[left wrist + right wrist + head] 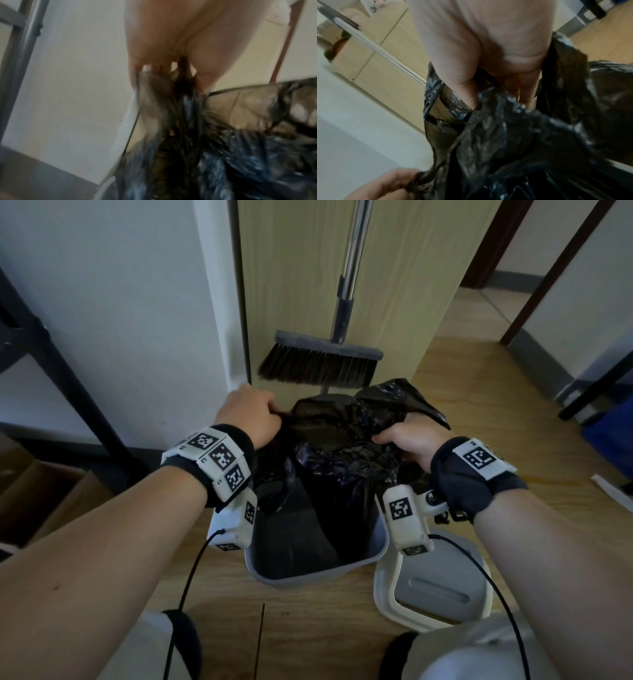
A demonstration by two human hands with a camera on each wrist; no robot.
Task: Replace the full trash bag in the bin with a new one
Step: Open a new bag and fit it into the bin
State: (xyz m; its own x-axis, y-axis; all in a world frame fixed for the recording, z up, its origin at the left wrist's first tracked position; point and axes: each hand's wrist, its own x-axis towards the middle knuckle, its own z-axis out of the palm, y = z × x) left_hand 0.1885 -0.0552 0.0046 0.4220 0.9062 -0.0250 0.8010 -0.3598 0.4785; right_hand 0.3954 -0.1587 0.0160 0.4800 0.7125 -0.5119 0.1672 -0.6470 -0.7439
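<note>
A grey bin (378, 553) stands on the wooden floor with a black trash bag (335, 446) hanging into it. My left hand (251, 416) grips the bag's left edge, bunched between fingers and thumb (202, 75). My right hand (411, 436) grips the bag's right edge, with plastic (513, 128) gathered round its fingers. The bag's mouth is stretched between both hands above the bin. In the right wrist view the left hand (388, 185) shows at the bottom left, holding the bag. The bag's contents are hidden.
A broom (322, 361) leans on a pale wood cabinet (411, 285) just behind the bin. The bin's grey and white lid (435, 594) lies on the floor at the right. A white wall (120, 320) and black metal frame (68, 378) stand to the left.
</note>
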